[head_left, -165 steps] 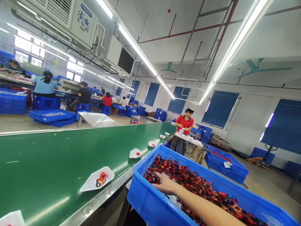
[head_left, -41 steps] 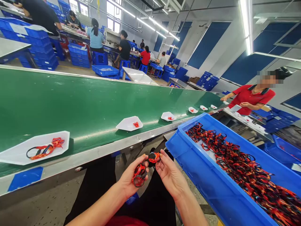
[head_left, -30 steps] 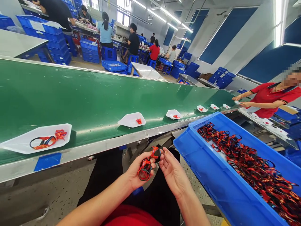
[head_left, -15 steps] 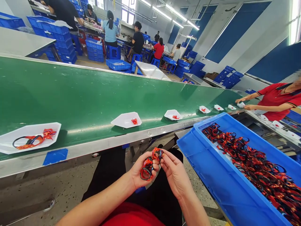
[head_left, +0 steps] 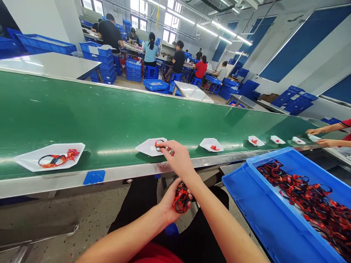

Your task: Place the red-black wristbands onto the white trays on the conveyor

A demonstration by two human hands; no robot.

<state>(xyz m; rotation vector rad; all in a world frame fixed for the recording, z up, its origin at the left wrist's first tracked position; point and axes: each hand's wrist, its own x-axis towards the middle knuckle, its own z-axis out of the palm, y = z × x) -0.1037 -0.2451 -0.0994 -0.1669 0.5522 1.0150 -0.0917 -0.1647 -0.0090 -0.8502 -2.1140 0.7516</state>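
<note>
My right hand (head_left: 177,160) reaches over the green conveyor belt (head_left: 109,120) and pinches a red and black cord loop (head_left: 158,144) above a white tray (head_left: 149,147). My left hand (head_left: 171,202) stays low over my lap, closed round a bundle of red and black loops (head_left: 181,197). On the belt at the left, another white tray (head_left: 51,157) carries a loop. A blue crate (head_left: 255,204) at my right is filled with many more of these loops.
Further white trays (head_left: 211,144) with red pieces lie along the belt toward the right, where another person's hands (head_left: 319,137) work at its end. Beyond the belt are metal tables, stacked blue crates and several seated workers.
My right hand has left the bundle and stretched out to the white tray on the belt with one loop. The left hand keeps the bundle. The trays have shifted along the belt.
</note>
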